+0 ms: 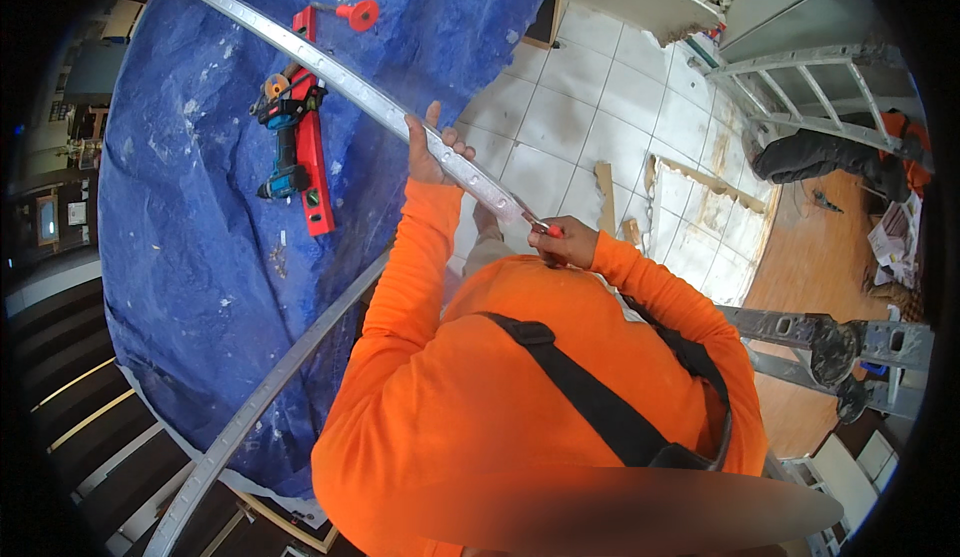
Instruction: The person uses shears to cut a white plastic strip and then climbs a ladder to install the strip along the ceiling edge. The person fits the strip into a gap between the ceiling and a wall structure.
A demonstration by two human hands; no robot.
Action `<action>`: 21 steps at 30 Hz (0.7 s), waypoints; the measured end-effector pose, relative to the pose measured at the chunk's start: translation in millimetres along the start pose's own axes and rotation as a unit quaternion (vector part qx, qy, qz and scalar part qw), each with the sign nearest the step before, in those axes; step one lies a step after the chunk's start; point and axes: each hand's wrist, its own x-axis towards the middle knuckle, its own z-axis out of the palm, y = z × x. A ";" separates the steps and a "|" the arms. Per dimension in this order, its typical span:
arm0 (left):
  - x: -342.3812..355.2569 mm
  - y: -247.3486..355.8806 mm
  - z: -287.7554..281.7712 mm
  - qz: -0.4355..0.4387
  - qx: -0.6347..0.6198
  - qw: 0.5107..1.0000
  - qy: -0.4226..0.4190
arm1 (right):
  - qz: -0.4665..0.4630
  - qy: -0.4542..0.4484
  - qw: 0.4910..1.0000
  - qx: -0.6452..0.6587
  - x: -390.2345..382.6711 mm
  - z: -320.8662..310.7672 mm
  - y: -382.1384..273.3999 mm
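Note:
My left hand (436, 149) grips a long silver metal channel (300, 57), which slants up to the top left over the blue tarp (200, 337). My right hand (565, 242) holds red-handled snips (548, 227) at the channel's near end. On the tarp under the channel lie a long red spirit level (315, 202) and a teal cordless drill (285, 157). A red disc-headed tool (360, 15) and an orange-yellow round object (277, 87) are beside them. Another metal channel (245, 412) runs along the tarp toward the lower left.
White floor tiles (550, 107) carry cut board strips (700, 172). At the right, a person in dark trousers (810, 157) is partly behind a leaning ladder (800, 77). A worn metal ladder (890, 347) is beside me, and wood flooring (805, 252) lies behind it.

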 end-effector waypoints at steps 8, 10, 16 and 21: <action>0.1 4.4 5.0 0.007 0.004 1.000 0.007 | 0.015 0.004 1.000 0.027 -0.4 6.1 -8.2; 1.3 3.7 3.4 0.006 0.002 1.000 0.005 | 0.029 0.008 0.999 0.038 -0.4 6.9 -8.1; 2.6 2.6 3.1 0.012 0.005 1.000 0.004 | 0.022 0.040 0.999 0.005 -2.3 9.2 -12.1; 5.4 0.7 0.9 0.004 -0.006 1.000 -0.006 | 0.063 0.049 0.996 -0.030 0.6 2.2 -9.5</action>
